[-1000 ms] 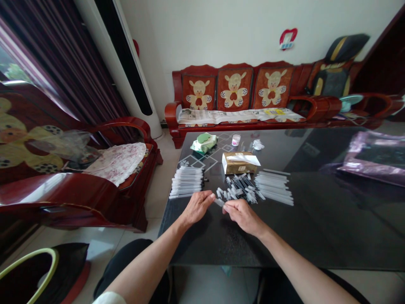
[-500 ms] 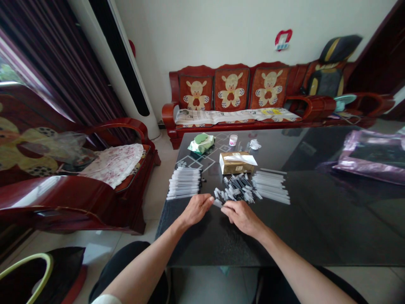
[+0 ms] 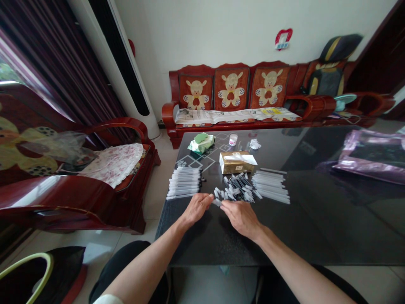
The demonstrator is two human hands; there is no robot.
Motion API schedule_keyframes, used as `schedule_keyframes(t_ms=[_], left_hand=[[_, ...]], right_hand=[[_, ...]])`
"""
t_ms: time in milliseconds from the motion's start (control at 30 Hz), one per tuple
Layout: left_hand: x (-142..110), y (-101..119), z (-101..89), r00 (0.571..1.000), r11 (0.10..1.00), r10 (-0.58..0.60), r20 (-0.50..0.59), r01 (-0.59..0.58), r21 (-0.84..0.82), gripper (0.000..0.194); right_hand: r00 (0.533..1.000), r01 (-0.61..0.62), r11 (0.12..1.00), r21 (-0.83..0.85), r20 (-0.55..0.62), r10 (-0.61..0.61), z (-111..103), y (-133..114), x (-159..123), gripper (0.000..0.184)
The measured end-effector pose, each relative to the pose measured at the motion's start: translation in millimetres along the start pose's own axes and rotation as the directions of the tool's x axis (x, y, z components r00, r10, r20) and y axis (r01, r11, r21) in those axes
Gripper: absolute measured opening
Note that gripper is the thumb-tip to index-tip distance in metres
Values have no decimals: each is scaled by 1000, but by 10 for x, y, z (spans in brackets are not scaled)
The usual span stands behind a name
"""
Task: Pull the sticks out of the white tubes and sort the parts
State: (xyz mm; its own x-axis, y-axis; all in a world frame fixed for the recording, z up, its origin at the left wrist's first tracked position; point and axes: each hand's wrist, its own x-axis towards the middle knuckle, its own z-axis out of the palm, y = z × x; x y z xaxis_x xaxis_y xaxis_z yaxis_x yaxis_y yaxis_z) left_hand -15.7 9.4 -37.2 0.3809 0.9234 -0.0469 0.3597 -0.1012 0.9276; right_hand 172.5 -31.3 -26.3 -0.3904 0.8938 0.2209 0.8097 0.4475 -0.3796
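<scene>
Between my two hands is a pen [image 3: 217, 202] with a pale, frosted surface; only a short piece of it shows. My left hand [image 3: 198, 207] pinches its left end, and my right hand [image 3: 241, 215] has its fingers closed around the other end. To the left lies a row of frosted pens [image 3: 184, 183] with dark ends pointing right. Just beyond my right hand is a jumbled heap of pen caps and thin dark refills [image 3: 239, 187]. A row of translucent empty-looking pen barrels [image 3: 271, 186] lies to the right of the heap.
Behind the heap on the dark glossy table [image 3: 303, 228] stands a tissue box [image 3: 236, 167]. Farther back are a green wipes pack [image 3: 201, 143], a small white tub [image 3: 233, 139] and crumpled tissue [image 3: 255, 144]. A purple plastic-wrapped item [image 3: 373, 156] lies at right.
The view has shifted slightly. Both hands keep hold of the pen in nearly the same place; my right hand has turned a little and moved slightly closer to my left.
</scene>
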Motion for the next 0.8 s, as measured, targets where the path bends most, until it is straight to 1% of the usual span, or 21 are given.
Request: schedule_keyframes(t_ms=[67, 133, 167, 200, 233, 300, 367, 467, 533, 600, 633, 700, 767, 800], left_hand=[[27, -58, 39, 996, 993, -92, 15, 93, -79, 45], [40, -92, 50, 988, 981, -149, 33, 152, -121, 44], [39, -93, 42, 989, 983, -142, 33, 145, -113, 45], [31, -83, 25, 994, 991, -105, 29, 107, -79, 45], [17, -64, 3, 999, 999, -41, 21, 41, -24, 45], [-23, -9, -42, 993, 986, 113, 16, -115, 120, 45], [-64, 48, -69, 977, 946, 210, 39, -213, 242, 44], [-103, 105, -59, 960, 899, 271, 74, -279, 338, 40], [-109, 121, -41, 947, 882, 304, 101, -321, 344, 38], [-103, 122, -32, 944, 891, 304, 129, -330, 312, 38], [-96, 116, -30, 948, 904, 289, 132, -316, 288, 39], [-77, 95, -25, 964, 935, 243, 104, -262, 238, 42], [-53, 66, -5, 982, 967, 182, 44, -187, 175, 45], [-40, 51, 13, 990, 982, 138, 21, -139, 132, 46]], right_hand=[[999, 44, 990, -133, -7, -45, 6, -13, -7, 31], [997, 74, 977, -201, -8, -77, 13, -15, -11, 31], [997, 78, 974, -214, -10, -82, 14, -12, -10, 31], [997, 75, 975, -210, -14, -79, 13, -6, -8, 31], [997, 66, 980, -185, -17, -70, 10, 1, -6, 30], [999, 35, 996, -83, -6, -36, -3, 17, -2, 26], [999, -18, 998, 55, 33, 16, -17, 29, -3, 24], [989, -93, 954, 286, 134, 56, -19, 35, -12, 33], [980, -123, 889, 441, 196, 38, 1, 37, -14, 40], [974, -145, 839, 524, 227, 27, 27, 39, -9, 41], [975, -146, 839, 524, 220, 32, 38, 39, -5, 40], [986, -114, 897, 426, 156, 51, 48, 33, 5, 38], [998, -52, 973, 223, 57, 40, 45, 17, 12, 36], [1000, -22, 994, 109, 18, 21, 40, 7, 14, 35]])
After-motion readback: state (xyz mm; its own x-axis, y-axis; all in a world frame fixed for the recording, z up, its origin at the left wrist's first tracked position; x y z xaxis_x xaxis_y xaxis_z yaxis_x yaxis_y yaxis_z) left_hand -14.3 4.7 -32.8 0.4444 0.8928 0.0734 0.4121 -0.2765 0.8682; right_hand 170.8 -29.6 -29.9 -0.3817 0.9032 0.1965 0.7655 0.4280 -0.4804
